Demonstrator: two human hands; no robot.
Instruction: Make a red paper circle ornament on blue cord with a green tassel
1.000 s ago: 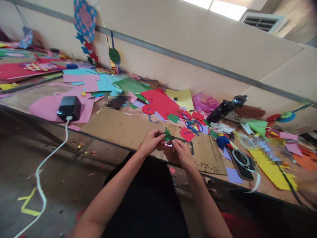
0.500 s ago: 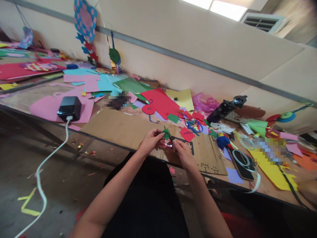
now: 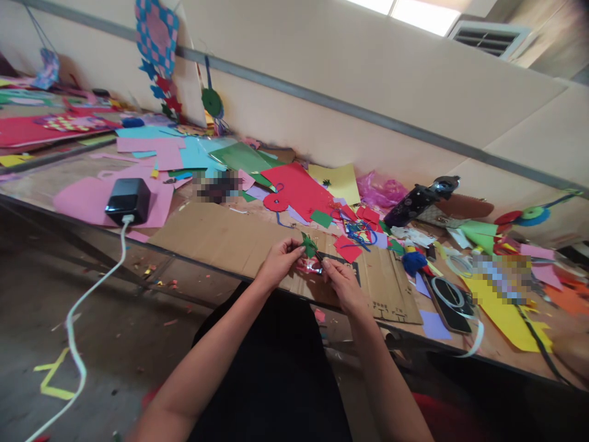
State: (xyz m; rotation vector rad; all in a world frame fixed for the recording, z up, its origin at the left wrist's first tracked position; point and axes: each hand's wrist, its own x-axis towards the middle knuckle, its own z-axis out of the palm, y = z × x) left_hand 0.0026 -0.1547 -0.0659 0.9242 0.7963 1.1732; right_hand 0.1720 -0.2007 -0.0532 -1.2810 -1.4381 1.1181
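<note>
Over the cardboard sheet, my left hand pinches a green cut-paper piece with pointed tips, like a star or leaf. My right hand is closed, thumb against fingers, on a thin dark stick-like thing whose tip meets the green piece. Its exact kind is too small to tell. A shiny, clear and reddish piece lies on the cardboard just beneath both hands. Beyond them are a small green paper square and a red paper square.
Red paper, blue yarn and scraps cover the table's back. A black charger with a white cable sits left. To the right lie a dark bottle, a blue yarn ball, a phone and yellow paper.
The green paper piece has turned slightly, and its points spread more to view. My right hand has shifted a little to the right; my left hand stays nearly in place.
</note>
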